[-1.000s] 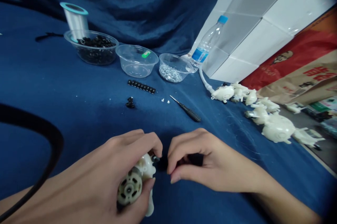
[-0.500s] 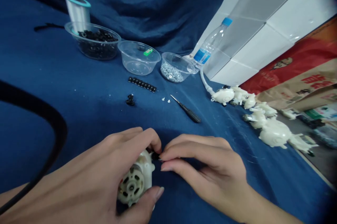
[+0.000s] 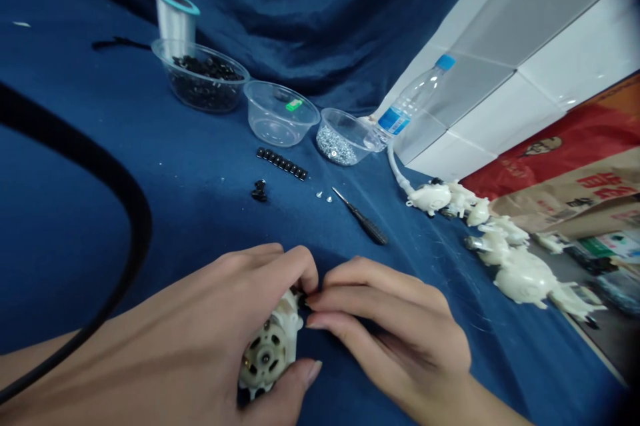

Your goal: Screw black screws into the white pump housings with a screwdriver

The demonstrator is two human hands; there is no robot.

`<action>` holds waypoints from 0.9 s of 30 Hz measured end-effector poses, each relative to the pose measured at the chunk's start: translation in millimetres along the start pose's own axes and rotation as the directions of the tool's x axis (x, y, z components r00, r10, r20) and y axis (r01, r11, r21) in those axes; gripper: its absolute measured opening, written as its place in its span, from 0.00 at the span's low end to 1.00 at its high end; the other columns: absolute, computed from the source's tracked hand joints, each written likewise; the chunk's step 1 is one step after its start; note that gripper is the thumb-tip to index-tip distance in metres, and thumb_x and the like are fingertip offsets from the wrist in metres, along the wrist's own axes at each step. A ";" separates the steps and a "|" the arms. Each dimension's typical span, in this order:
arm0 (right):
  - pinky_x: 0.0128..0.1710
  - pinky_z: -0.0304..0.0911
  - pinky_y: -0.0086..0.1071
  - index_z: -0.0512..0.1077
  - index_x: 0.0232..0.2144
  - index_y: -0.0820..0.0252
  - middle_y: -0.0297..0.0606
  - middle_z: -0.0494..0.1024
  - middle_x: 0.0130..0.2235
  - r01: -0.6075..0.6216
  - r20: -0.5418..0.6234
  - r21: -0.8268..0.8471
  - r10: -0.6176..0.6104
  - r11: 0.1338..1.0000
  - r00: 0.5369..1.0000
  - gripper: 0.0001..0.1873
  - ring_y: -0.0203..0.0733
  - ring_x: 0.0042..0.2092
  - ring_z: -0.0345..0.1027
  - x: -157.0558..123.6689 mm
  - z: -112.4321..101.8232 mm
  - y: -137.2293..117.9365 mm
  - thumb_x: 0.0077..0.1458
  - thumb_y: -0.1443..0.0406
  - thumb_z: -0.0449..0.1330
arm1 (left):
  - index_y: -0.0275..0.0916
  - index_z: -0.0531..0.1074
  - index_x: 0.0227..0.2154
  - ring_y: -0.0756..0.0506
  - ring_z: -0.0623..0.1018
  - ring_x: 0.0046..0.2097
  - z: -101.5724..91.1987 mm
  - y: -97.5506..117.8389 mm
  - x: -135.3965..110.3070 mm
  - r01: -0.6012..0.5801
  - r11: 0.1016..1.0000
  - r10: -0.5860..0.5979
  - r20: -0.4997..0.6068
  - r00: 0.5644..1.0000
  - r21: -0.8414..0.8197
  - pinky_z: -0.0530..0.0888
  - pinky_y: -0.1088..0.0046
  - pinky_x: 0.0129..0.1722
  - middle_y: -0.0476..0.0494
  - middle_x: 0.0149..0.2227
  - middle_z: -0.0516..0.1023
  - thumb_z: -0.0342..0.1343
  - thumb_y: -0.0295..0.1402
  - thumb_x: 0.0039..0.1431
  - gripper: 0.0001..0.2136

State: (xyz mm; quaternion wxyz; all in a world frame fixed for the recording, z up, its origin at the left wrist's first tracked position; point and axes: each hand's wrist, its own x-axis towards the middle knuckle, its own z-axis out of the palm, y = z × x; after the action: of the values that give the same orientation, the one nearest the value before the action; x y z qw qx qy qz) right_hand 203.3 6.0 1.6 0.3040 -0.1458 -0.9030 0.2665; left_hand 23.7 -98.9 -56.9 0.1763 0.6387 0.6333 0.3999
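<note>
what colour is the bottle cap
The bottle cap is blue, best seen in the head view.

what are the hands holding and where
The left hand grips a small motor in white plastic housing around its body; the right hand pinches a tiny black part at its top.

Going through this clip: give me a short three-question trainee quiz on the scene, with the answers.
1. Which hand grips the white plastic motor unit?
2. True or false: the small screwdriver lies inside the clear bowl beside the water bottle.
3. What does that clear bowl hold? A) black parts B) small silver parts C) water

Key:
1. The left hand
2. False: it lies on the blue cloth, outside the bowl
3. B
</note>
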 end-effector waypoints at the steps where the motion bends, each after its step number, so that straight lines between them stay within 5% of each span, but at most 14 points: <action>1: 0.35 0.71 0.29 0.80 0.37 0.66 0.40 0.80 0.37 0.001 0.000 -0.009 -0.001 1.000 1.000 0.07 0.37 0.36 0.75 -0.5 0.2 0.1 0.56 0.76 0.66 | 0.60 0.59 0.62 0.30 0.77 0.55 -1.2 1.4 1.5 -0.020 0.996 0.021 -0.005 1.000 0.085 0.80 0.51 0.43 0.49 0.59 0.73 0.57 0.46 0.55 0.30; 4: 0.34 0.71 0.30 0.81 0.38 0.64 0.41 0.79 0.38 0.024 -0.003 -0.037 -0.025 0.999 1.000 0.08 0.37 0.36 0.75 -2.5 0.6 1.8 0.56 0.75 0.66 | 0.56 0.55 0.61 0.37 0.82 0.47 -8.8 6.8 10.5 -0.127 0.975 0.120 0.049 0.992 0.183 0.81 0.64 0.34 0.49 0.55 0.76 0.58 0.42 0.54 0.32; 8: 0.36 0.72 0.32 0.82 0.37 0.65 0.43 0.77 0.40 0.034 -0.001 -0.035 -0.034 0.999 0.999 0.07 0.40 0.39 0.74 -2.7 0.8 5.0 0.57 0.75 0.66 | 0.56 0.54 0.56 0.50 0.82 0.42 -19.1 14.9 24.0 -0.227 0.973 0.223 0.119 0.968 0.026 0.77 0.79 0.30 0.58 0.48 0.79 0.55 0.33 0.55 0.27; 14: 0.41 0.74 0.28 0.81 0.41 0.68 0.45 0.79 0.42 0.034 0.026 0.052 -0.036 0.998 0.999 0.08 0.38 0.41 0.77 -0.6 -0.2 8.3 0.57 0.75 0.66 | 0.57 0.55 0.55 0.48 0.82 0.38 -20.8 14.7 22.1 -0.177 0.984 0.172 0.160 0.972 0.021 0.77 0.77 0.30 0.58 0.43 0.80 0.57 0.34 0.54 0.27; 20: 0.42 0.74 0.30 0.80 0.43 0.70 0.46 0.79 0.44 0.125 0.077 0.024 -0.127 0.992 0.989 0.13 0.40 0.44 0.77 -3.0 -2.8 13.6 0.56 0.80 0.63 | 0.58 0.52 0.64 0.34 0.82 0.47 -9.7 6.7 9.3 -0.010 0.987 0.005 0.030 1.000 0.158 0.81 0.59 0.35 0.46 0.57 0.75 0.51 0.47 0.56 0.32; 24: 0.38 0.75 0.34 0.80 0.38 0.74 0.48 0.80 0.40 0.199 0.043 -0.039 -0.198 0.979 0.979 0.08 0.42 0.40 0.76 -1.3 -3.2 12.5 0.56 0.80 0.63 | 0.57 0.52 0.61 0.42 0.82 0.40 -18.0 8.2 19.4 -0.162 0.983 0.144 0.194 0.970 0.082 0.79 0.70 0.31 0.49 0.48 0.78 0.56 0.41 0.56 0.30; 27: 0.36 0.74 0.36 0.80 0.38 0.74 0.50 0.79 0.40 0.206 0.068 -0.056 -0.202 0.977 0.977 0.08 0.43 0.40 0.75 -0.1 -3.2 11.8 0.55 0.81 0.63 | 0.58 0.56 0.52 0.48 0.80 0.34 -27.2 14.8 29.2 -0.089 0.996 0.088 0.243 0.966 -0.009 0.73 0.78 0.26 0.57 0.37 0.77 0.57 0.37 0.56 0.23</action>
State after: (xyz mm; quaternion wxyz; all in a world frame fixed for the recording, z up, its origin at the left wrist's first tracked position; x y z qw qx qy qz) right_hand 206.6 16.8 -3.1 0.2970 -0.0534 -0.9300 0.2098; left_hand 10.0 -80.8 -20.9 0.2340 0.7105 0.5782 0.3257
